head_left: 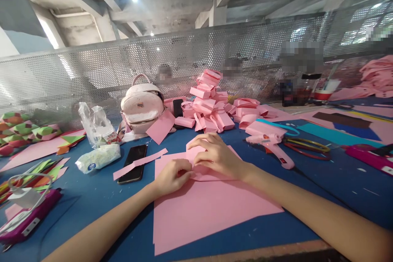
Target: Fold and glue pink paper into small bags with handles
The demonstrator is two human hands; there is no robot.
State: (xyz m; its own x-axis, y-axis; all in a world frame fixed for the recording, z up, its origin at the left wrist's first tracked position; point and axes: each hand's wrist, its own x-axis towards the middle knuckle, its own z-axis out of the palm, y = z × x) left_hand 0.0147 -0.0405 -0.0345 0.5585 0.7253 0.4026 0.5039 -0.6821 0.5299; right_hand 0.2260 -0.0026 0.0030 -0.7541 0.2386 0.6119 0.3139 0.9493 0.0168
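Observation:
A small folded pink paper piece point(201, 170) lies on a large pink paper sheet point(208, 208) on the blue table. My left hand point(172, 176) is curled into a pinch on the piece's left edge. My right hand point(216, 156) rests on top of the piece with its fingers bent, pressing it down. A loose pink paper strip point(139, 163) lies just left of the hands, partly across a black phone point(133, 163).
A pile of folded pink paper loops point(211, 104) and a pink backpack point(141, 104) stand behind. A pink glue gun point(272, 143) lies to the right, a plastic bag point(98, 157) to the left. A perforated metal screen point(92, 77) closes the table's far side.

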